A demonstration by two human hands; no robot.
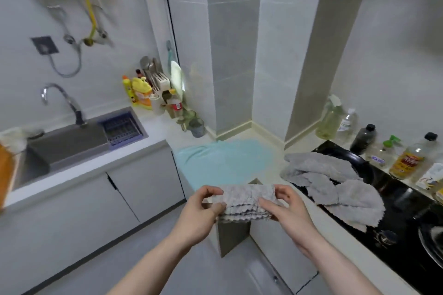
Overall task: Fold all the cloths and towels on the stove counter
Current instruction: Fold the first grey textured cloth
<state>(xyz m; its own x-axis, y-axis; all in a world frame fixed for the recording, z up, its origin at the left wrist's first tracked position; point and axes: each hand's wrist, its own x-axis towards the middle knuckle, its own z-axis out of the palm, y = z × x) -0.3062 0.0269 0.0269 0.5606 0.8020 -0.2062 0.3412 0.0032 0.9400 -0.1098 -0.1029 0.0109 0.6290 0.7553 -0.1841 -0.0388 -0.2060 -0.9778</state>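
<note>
Two hands on one grey cloth, folded into a layered strip and held in the air at the counter corner. Left hand pinches its left end; right hand pinches its right end. I judge: keep scalloped edges aligned, equal tension. Blue towel lies flat beyond; grey pile on stove, unfolded.

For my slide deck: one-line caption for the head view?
Both hands, left hand and right hand, hold a folded grey cloth; unfolded grey cloths wait on the stove.
</note>
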